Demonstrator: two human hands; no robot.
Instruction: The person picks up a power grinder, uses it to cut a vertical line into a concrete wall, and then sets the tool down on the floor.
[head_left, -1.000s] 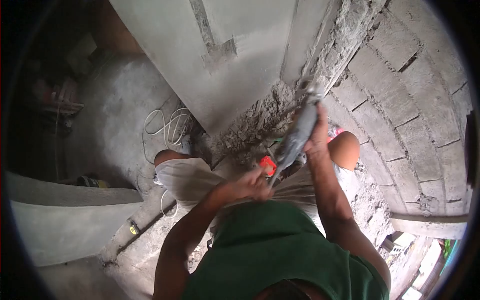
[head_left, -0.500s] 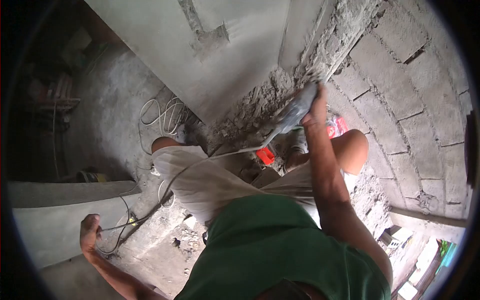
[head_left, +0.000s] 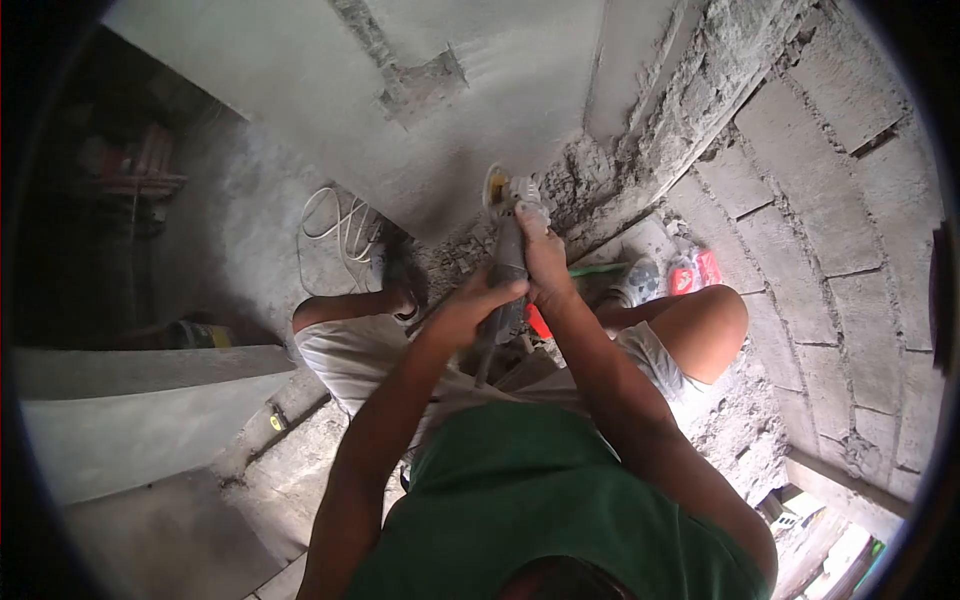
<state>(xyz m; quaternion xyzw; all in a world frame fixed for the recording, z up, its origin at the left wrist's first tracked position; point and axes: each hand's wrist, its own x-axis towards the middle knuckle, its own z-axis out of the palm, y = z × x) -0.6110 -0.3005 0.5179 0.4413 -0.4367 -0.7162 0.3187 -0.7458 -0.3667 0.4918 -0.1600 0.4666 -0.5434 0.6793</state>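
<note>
A dusty angle grinder [head_left: 509, 245] is held between my knees, its disc [head_left: 494, 187] pointing away from me, close to the lower part of the plastered wall [head_left: 500, 90]. My right hand [head_left: 543, 260] is closed around it near the gear head. Further back, my left hand [head_left: 470, 308] grips the rear of the body, thumb lying across the top. The power cord [head_left: 486, 362] runs from the tool's tail toward my lap. Part of the grinder's body is hidden by my fingers.
Broken rubble [head_left: 590, 185] lies along the wall's foot. On the right rises a concrete block wall [head_left: 800, 230]. Red packaging [head_left: 693, 272] lies by my right shoe [head_left: 638, 283], and a red object [head_left: 538, 321] below the grinder. A white cable [head_left: 335, 222] lies coiled at left.
My left hand has let go of the cord out at the left and come onto the grinder's rear. My right hand has brought the grinder left and down, away from the wall corner.
</note>
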